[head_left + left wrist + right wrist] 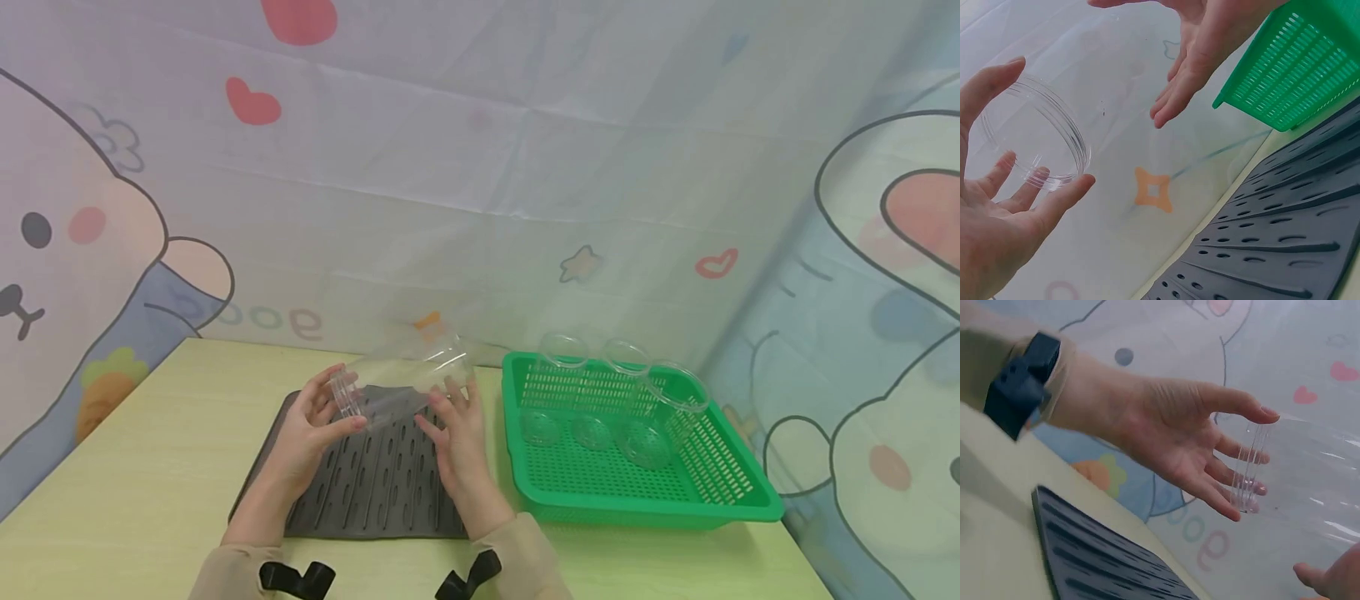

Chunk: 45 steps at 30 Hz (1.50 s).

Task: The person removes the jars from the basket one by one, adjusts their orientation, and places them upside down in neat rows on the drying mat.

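Observation:
A clear plastic jar (401,371) is held tilted above the dark grey ridged mat (375,492). My left hand (303,433) grips its ringed mouth, thumb on one side and fingers on the other, as the right wrist view shows. Near the jar's other end is my right hand (461,450), its fingers spread and fairly straight, with fingertips right at the jar's side in the head view. From the left wrist, the ringed mouth (1079,140) faces the camera, and the right hand (1207,53) extends alongside the transparent wall.
To the right of the mat stands a green perforated basket (645,504) on the pale yellow table (142,442). Three clear jars (645,446) stand inside it, rims reaching up around its back edge. A printed cloth (450,167) hangs behind the table.

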### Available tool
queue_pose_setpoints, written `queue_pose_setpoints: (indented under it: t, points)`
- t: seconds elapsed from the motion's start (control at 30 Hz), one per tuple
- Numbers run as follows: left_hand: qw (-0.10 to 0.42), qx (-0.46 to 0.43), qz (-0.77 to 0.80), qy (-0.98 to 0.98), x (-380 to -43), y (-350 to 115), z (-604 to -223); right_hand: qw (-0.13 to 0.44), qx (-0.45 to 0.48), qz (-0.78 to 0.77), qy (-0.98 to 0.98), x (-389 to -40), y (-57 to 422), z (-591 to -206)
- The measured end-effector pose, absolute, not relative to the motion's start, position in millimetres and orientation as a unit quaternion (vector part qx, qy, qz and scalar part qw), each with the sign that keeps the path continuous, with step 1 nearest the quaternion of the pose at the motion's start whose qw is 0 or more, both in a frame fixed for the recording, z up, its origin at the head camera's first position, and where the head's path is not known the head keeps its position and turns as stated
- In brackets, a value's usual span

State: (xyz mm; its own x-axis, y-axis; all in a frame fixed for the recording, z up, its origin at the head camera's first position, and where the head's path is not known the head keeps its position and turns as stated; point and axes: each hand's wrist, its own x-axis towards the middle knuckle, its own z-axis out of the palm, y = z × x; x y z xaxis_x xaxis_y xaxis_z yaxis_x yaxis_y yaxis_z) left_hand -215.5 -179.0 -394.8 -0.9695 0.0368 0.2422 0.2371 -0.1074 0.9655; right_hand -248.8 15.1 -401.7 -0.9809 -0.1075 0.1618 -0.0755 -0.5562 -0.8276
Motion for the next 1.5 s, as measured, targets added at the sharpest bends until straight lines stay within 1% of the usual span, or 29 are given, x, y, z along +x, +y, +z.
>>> queue_pose_setpoints:
  t: [0.27,0.63,1.07,1.3,1.5]
  points:
    - [0.064,-0.120,-0.738,-0.661,-216.9,-178.8,-398.7,0.075,-0.111,-0.904,0.405,-243.5,1.1,-413.5]
    - [0.048,-0.134,-0.711,-0.689,-216.8,-178.9,-400.4,0.086,-0.121,-0.915,0.374,-242.7,-9.3,-416.9]
    - [0.027,-0.138,-0.693,-0.707,-218.8,-181.5,-403.5,0.069,-0.131,-0.907,0.394,-244.3,-6.0,-415.7]
    - [0.015,-0.123,-0.690,-0.713,-217.9,-187.4,-406.9,0.042,-0.136,-0.884,0.445,-250.2,1.6,-417.3]
    - [0.030,-0.129,-0.677,-0.724,-218.6,-198.8,-411.2,0.006,-0.133,-0.871,0.473,-258.5,8.1,-420.0]
